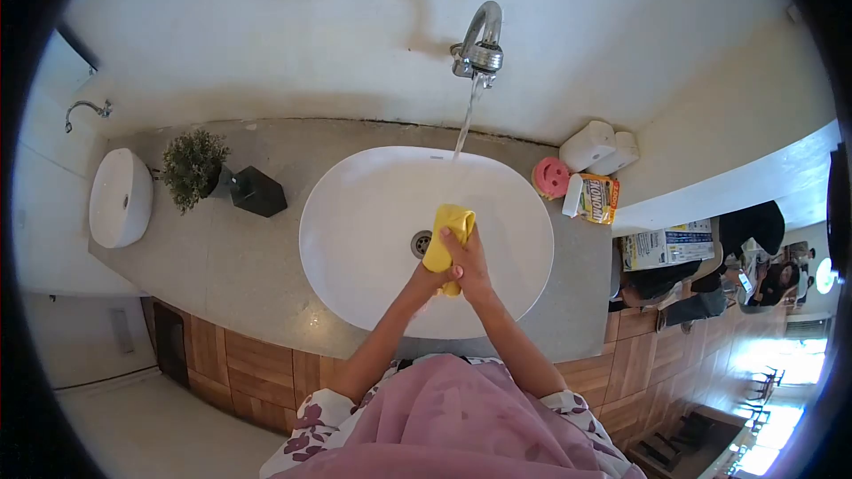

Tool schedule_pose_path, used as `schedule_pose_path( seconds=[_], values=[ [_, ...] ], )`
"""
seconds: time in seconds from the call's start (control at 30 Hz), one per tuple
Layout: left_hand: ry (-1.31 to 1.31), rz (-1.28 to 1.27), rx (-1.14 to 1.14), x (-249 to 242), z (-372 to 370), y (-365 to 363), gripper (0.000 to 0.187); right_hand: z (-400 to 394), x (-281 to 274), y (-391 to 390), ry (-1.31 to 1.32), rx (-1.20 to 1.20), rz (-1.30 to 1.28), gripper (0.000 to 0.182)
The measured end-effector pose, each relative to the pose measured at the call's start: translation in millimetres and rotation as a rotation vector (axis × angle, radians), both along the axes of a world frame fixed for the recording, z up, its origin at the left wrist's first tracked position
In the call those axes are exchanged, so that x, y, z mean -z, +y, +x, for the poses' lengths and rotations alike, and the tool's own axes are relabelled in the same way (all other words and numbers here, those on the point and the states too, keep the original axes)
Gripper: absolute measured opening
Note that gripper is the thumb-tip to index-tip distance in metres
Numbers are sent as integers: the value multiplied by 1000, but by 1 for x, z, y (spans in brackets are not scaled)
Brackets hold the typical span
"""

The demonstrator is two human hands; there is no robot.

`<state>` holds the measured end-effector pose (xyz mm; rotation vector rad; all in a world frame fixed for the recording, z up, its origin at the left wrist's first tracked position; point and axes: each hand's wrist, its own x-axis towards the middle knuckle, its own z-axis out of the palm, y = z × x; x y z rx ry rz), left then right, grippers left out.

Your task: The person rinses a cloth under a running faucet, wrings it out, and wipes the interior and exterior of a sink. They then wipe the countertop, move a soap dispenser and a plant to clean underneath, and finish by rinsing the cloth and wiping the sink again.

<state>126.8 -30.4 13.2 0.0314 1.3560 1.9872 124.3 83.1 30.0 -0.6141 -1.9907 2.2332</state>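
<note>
Both my hands are closed around a folded yellow cloth point(453, 215) above the basin. My right hand point(470, 263) wraps its upper side, and my left hand point(432, 284) grips lower down, the two touching each other. Part of the cloth is hidden by my fingers. Beneath is the white oval sink point(342, 204), with its round metal drain point(421, 244) partly showing beside the cloth. Water runs from the chrome faucet point(480, 55) on the wall into the back of the sink, apart from the cloth.
On the grey counter point(222, 275), right of the sink, are a pink smiley sponge point(552, 177), an orange-yellow packet point(598, 199) and white paper rolls point(589, 145). Leftward stand a dark bottle point(258, 192), a potted plant point(193, 168) and a second white basin point(122, 199). People sit far right.
</note>
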Motion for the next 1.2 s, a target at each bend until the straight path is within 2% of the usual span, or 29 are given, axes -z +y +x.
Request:
schedule_pose_path(
  seconds=[0.03,0.07,0.1,0.13,0.17,0.2,0.23,0.27,0.3,0.33,0.37,0.43,0.47,0.5,0.57,0.6,0.67,0.7,0.77,0.8,0.87,1.0,1.07,1.2],
  values=[
    [-138,-16,19,-3,1,1,68,-3,-1,10,-4,-2,4,39],
    [-140,-15,16,-7,2,1,68,-6,-4,26,-182,-167,41,42],
    [-169,-30,25,-16,1,0,61,-9,-5,37,-358,-335,77,48],
    [-200,-47,34,-20,1,-2,53,-9,-3,42,-359,-340,74,48],
    [-201,-49,33,-15,1,-4,53,-10,2,47,-319,-329,-44,56],
    [-311,72,-12,-5,2,-7,48,-11,8,51,-278,-313,-159,65],
    [-422,197,-56,0,3,-7,43,-11,28,49,-280,-309,-156,65],
    [-423,202,-54,-5,4,-4,43,-11,57,43,-223,-244,-447,67],
    [-582,439,-64,-15,6,-2,42,-11,73,35,-159,-175,-738,69],
    [-736,675,-74,-20,7,0,41,-9,56,26,-175,-148,-806,70],
    [-735,674,-76,-18,8,3,41,-9,40,16,-175,-150,-807,70],
    [-790,783,-45,-13,17,10,43,-13,17,0,40,-146,-1286,70],
    [-802,782,-57,-13,21,10,42,-17,16,-2,91,-127,-1296,66],
    [-804,781,-58,-18,21,9,42,-19,22,2,91,-125,-1297,66],
    [-740,662,-85,-28,23,7,37,-22,38,12,47,-197,-1181,51],
    [-741,661,-86,-28,23,5,37,-24,38,14,45,-196,-1182,51],
    [-602,340,-116,-25,20,2,29,-32,36,17,56,-317,-983,29],
    [-602,340,-116,-24,17,-2,29,-35,32,18,56,-318,-983,29],
    [-463,174,44,-22,5,-9,25,-39,23,19,-84,-312,-739,15],
    [-463,175,45,-22,1,-11,25,-40,20,19,-84,-311,-739,15],
    [-371,-110,137,-20,-4,-13,22,-41,17,16,-159,-314,-624,14],
    [-295,-259,114,-2,-6,-10,22,-42,24,11,-212,-300,-513,16],
    [-203,-403,115,11,-6,-8,23,-42,32,8,-206,-305,-369,15],
    [-182,-439,73,5,-2,-3,27,-43,52,6,-181,-324,-207,16]
  ],
)
